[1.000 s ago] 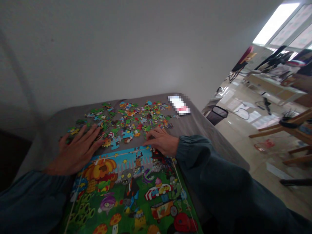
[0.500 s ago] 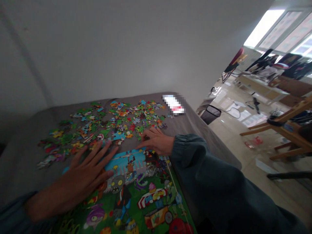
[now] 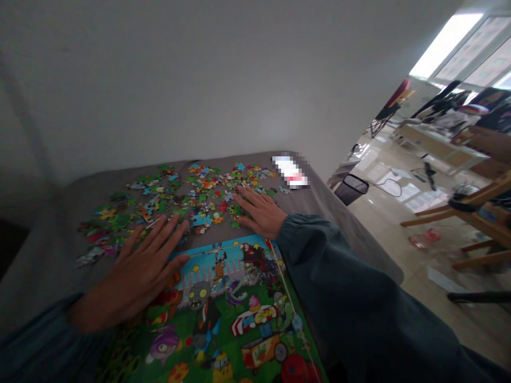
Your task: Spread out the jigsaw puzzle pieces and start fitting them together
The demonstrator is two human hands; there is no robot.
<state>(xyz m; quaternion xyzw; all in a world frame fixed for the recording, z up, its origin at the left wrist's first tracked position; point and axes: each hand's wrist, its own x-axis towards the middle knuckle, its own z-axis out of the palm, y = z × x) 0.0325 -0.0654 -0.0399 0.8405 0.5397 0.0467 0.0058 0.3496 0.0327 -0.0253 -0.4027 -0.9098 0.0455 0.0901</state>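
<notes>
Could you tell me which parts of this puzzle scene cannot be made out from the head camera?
- Picture sheet: its near-left part is hidden under the left hand, and the bottom edge of the view cuts it off.
- Loose pieces: too small and dim to tell single shapes; the right hand covers some.
- Small object at the far corner of the table: blurred out.

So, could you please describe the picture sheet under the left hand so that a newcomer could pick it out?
On the grey table, nearer the person than the loose puzzle pieces, lies the picture sheet. The left hand rests flat on its far-left corner. Unlike the scattered bits, it is one big cartoon picture.
</notes>
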